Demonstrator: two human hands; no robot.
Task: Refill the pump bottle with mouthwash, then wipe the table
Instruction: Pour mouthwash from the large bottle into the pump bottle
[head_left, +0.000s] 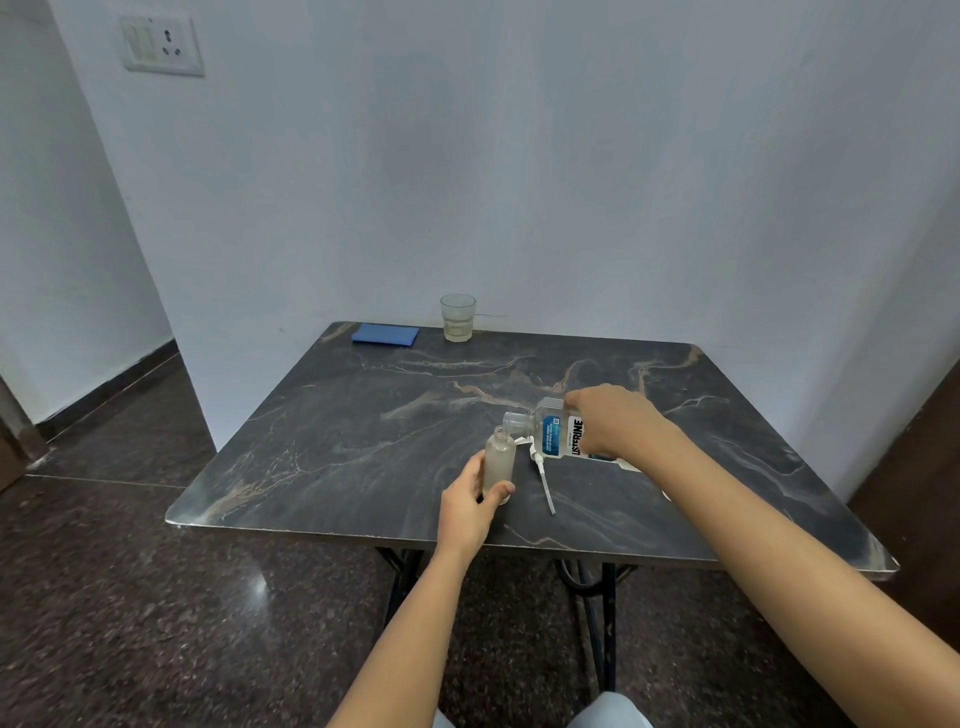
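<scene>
Head view: our pump bottle (500, 462), frosted and open at the neck, stands upright near the front middle of the table (337, 447). Our left hand (470, 512) grips its lower half, thumb curled across the front. Whether its base rests on the tabletop we cannot tell.

Our right hand (610, 421) is wrapped over the mouthwash bottle (558, 431), which is tipped almost level. Its uncapped mouth sits just above and to the right of the pump bottle's opening. We cannot make out any stream between them.

Just right of the pump bottle, the white pump head (540, 470) lies flat on the table, with its dip tube pointing toward us.

Along the far edge, by the wall, sit a folded blue cloth (385, 334) and a clear glass (457, 317) with a little liquid in it. They are near each other and well apart from our hands.
</scene>
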